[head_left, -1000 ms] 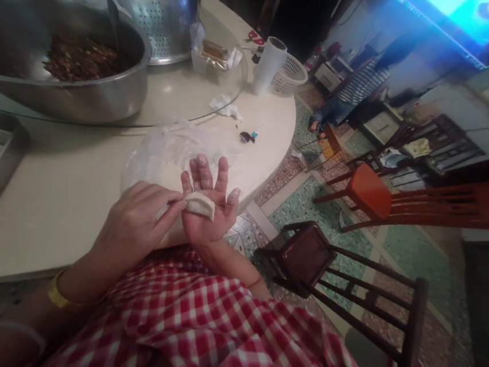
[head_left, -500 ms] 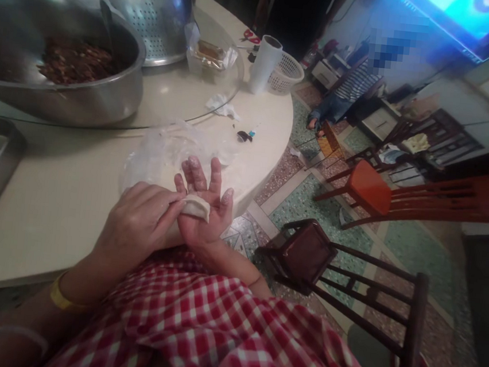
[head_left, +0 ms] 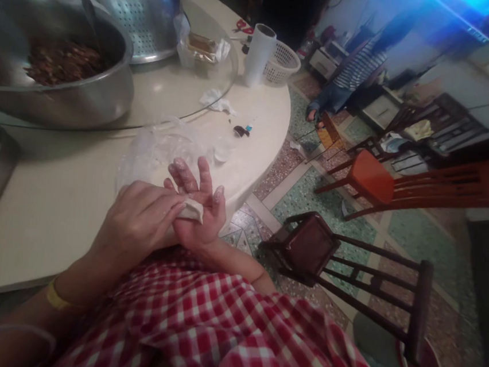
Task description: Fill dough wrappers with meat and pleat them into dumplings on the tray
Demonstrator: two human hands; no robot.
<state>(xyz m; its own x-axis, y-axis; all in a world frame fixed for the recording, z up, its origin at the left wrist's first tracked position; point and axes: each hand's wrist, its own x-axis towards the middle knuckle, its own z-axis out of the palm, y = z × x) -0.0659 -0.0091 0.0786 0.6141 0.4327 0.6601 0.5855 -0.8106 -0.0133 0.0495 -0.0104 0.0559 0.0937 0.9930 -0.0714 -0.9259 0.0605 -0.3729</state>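
A pale, folded dumpling point(head_left: 191, 211) lies across the palm of my right hand point(head_left: 206, 226). That hand is palm up, its floury fingers spread and curving slightly upward. My left hand point(head_left: 142, 214), with a yellow band at the wrist, is closed on the dumpling's left end, thumb and fingers pinching it; the fingertips are partly hidden. Just beyond the hands is a clear plastic bag point(head_left: 139, 153) on the table, with a pale round wrapper point(head_left: 220, 154) beside it.
The cream table point(head_left: 54, 188) carries a steel bowl point(head_left: 101, 97) of dark filling, a perforated colander point(head_left: 151, 24), a paper roll point(head_left: 260, 52), a white basket point(head_left: 284, 63) and a metal tray point(head_left: 1, 166). A dark chair point(head_left: 311, 247) stands close on the right; a person point(head_left: 354, 73) sits farther back.
My left fingers have moved further over the dumpling, which appears slightly turned in my right palm. Both hands sit a little further left in the view, which has shifted slightly.
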